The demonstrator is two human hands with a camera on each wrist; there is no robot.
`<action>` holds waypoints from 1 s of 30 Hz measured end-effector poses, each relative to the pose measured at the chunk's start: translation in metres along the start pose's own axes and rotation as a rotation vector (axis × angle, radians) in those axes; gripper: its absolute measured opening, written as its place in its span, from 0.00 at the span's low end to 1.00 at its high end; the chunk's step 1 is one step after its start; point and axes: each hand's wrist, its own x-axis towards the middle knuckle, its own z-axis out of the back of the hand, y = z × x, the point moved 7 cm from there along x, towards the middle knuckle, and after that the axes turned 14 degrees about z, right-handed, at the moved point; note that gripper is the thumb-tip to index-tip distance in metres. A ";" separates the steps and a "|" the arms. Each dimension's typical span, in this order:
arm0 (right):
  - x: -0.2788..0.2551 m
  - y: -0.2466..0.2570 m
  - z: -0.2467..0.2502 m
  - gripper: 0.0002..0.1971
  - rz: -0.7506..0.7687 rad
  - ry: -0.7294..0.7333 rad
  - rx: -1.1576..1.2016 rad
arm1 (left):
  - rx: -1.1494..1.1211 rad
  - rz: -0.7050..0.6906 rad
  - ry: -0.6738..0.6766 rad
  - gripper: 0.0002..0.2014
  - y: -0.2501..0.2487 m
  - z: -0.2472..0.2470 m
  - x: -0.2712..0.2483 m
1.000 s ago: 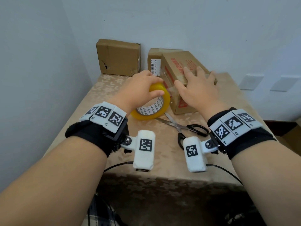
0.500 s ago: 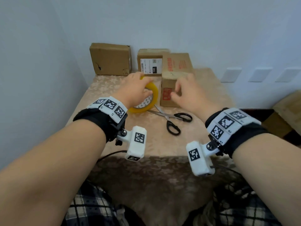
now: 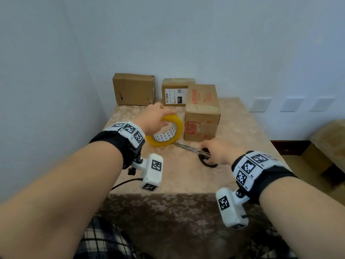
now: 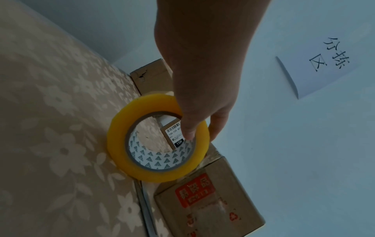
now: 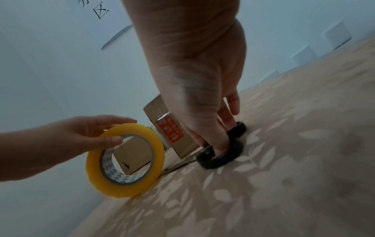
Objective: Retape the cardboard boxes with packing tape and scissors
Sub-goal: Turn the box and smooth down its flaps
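Left hand (image 3: 153, 118) grips tape roll (image 3: 168, 132) upright, right hand (image 3: 217, 151) fingers scissors' (image 3: 202, 156) handles w/ thumb through loop; seat grip fully before lifting.

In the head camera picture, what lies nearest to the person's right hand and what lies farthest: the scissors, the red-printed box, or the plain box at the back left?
From the right hand:
1. Scissors: under its fingers, handles touched.
2. Red-printed box: just beyond the hand, mid-table.
3. Plain cardboard box: back left, against the wall.
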 end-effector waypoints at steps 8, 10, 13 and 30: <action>-0.039 -0.021 0.045 0.13 0.044 -0.140 0.101 | -0.039 -0.011 -0.006 0.23 0.001 0.005 -0.006; -0.058 -0.031 0.058 0.11 0.012 -0.202 0.249 | -0.079 0.001 -0.003 0.23 0.004 0.006 -0.005; -0.072 -0.041 0.081 0.09 -0.038 -0.457 0.400 | -0.100 0.014 -0.004 0.24 0.006 0.006 -0.005; -0.004 -0.002 0.087 0.17 -0.041 -0.796 0.348 | -0.176 -0.047 -0.023 0.23 0.018 0.000 0.001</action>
